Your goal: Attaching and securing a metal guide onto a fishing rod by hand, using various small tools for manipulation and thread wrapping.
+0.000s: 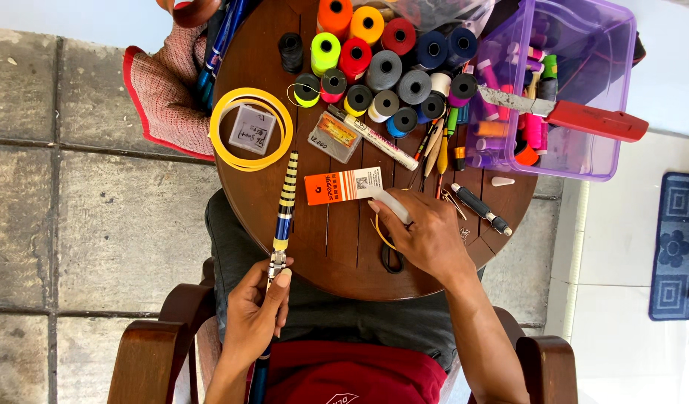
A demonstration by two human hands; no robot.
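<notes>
Looking down from the head camera, we see our left hand (256, 310) closed around a slim rod (285, 209) wrapped in blue, with yellow and black bands along its far part; the thumb presses just below its metal fitting, and the rod slants up across the round wooden counter (344, 258). Our right hand (426, 238) lies palm down on the counter, fingers curled over a small whitish piece (395, 203), with a loop of yellow cord (380, 233) and dark scissors (391, 260) showing beneath it. Just beyond its fingertips sits an orange and white card (343, 185). Farther up the counter we see a coil of yellow line (251, 129) around a small clear box (252, 129), then a cluster of thread spools (382, 56) in many colours. A purple plastic bin (583, 161) stands at the right edge, with a red-handled knife (565, 112) laid across it.
</notes>
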